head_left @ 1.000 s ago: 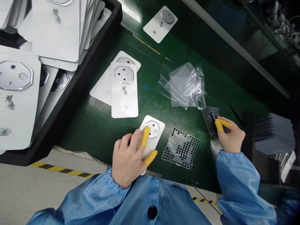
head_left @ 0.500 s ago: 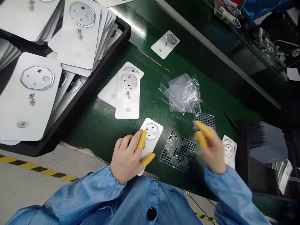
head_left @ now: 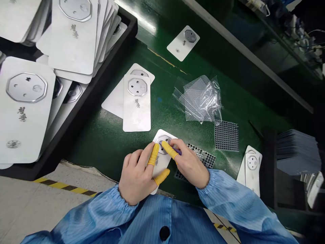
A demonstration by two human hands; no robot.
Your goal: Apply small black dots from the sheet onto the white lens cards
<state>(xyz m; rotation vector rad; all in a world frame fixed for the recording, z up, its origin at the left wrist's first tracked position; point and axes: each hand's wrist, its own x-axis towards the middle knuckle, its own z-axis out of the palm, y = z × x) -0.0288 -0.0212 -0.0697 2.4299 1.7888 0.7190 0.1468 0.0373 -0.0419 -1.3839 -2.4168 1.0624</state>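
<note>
My left hand point(head_left: 138, 174), with yellow finger cots, lies on a white phone back cover point(head_left: 162, 149) at the near edge of the green mat and pins it down. My right hand point(head_left: 189, 162) is closed on a thin purple tool point(head_left: 177, 151), its tip at the cover's octagonal camera ring point(head_left: 164, 140). Under my right wrist lies a clear film sheet with black dots point(head_left: 203, 158). A dark square sheet of small dots point(head_left: 226, 135) sits further right.
Two stacked covers point(head_left: 135, 101) lie ahead, one more cover point(head_left: 183, 43) far back, two covers point(head_left: 251, 167) at right. A black tray point(head_left: 96, 84) at left holds several covers. Crumpled clear bags point(head_left: 201, 98) lie mid-mat. Grey sheets point(head_left: 297, 152) are stacked right.
My right hand left the dark dot sheet at the right and swung left to the cover under my left hand. The left hand stayed on the cover.
</note>
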